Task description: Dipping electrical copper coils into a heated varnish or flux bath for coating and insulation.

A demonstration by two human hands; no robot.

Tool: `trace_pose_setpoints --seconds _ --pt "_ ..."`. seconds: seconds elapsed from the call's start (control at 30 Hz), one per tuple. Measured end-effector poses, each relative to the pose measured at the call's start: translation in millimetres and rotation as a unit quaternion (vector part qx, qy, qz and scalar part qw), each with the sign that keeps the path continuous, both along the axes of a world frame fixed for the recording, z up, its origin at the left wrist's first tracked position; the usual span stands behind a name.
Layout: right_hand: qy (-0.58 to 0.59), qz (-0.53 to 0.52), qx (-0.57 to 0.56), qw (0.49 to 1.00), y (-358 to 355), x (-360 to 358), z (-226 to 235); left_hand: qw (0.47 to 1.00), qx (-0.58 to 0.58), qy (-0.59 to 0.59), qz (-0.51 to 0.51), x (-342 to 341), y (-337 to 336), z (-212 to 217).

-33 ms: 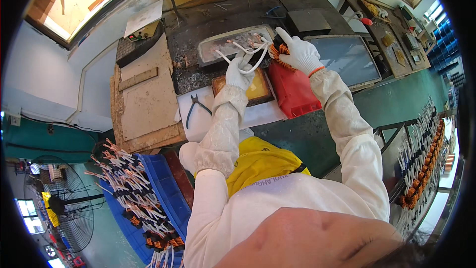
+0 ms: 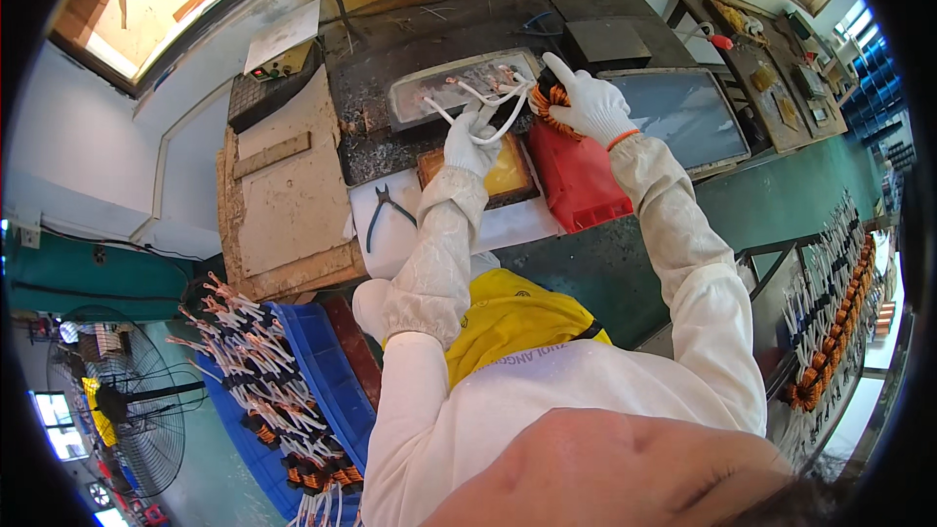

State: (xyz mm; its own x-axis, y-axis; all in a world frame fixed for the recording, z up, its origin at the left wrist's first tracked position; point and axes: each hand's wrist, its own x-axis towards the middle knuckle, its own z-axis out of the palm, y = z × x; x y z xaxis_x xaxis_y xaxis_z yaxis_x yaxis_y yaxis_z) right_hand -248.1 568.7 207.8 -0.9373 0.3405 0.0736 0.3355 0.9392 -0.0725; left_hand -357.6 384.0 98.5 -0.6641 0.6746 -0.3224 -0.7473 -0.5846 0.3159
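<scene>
My gloved right hand (image 2: 593,107) is closed round a copper-wound toroidal coil (image 2: 553,105), its index finger stretched along the top. White insulated leads (image 2: 509,117) with bare copper ends run from the coil to the left. My gloved left hand (image 2: 472,144) is closed on these leads, and one lead loops below its fingers. The stripped ends point over a pale rectangular tray (image 2: 415,105) with a silvery surface. Just below the hands sits a framed pan of amber-yellow material (image 2: 509,174). Parts of the coil are hidden behind the right glove.
Cutting pliers (image 2: 383,215) lie on a white sheet left of my forearm. A red container (image 2: 578,181) stands below the coil. At lower left, a blue crate (image 2: 327,361) holds several coils with leads; more coils (image 2: 830,342) line a rack at right. A fan (image 2: 117,400) stands far left.
</scene>
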Motion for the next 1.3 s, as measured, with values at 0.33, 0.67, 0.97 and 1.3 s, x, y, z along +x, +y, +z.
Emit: trace_pose_setpoints --seconds 0.33,0.67,0.97,1.3 --pt "-0.029 0.002 -0.002 1.000 -7 -8 13 0.997 -0.051 -0.031 0.038 -5 5 -3" --pt "-0.047 -0.002 -0.008 0.999 -11 -15 22 0.999 -0.032 -0.001 0.016 -7 6 2" --pt "-0.046 -0.001 -0.013 0.999 -1 -25 18 1.000 0.008 -0.019 0.000 -19 13 -3" --pt "-0.071 0.006 -0.032 0.997 12 -30 19 1.000 -0.010 -0.012 0.022 -17 17 -1"
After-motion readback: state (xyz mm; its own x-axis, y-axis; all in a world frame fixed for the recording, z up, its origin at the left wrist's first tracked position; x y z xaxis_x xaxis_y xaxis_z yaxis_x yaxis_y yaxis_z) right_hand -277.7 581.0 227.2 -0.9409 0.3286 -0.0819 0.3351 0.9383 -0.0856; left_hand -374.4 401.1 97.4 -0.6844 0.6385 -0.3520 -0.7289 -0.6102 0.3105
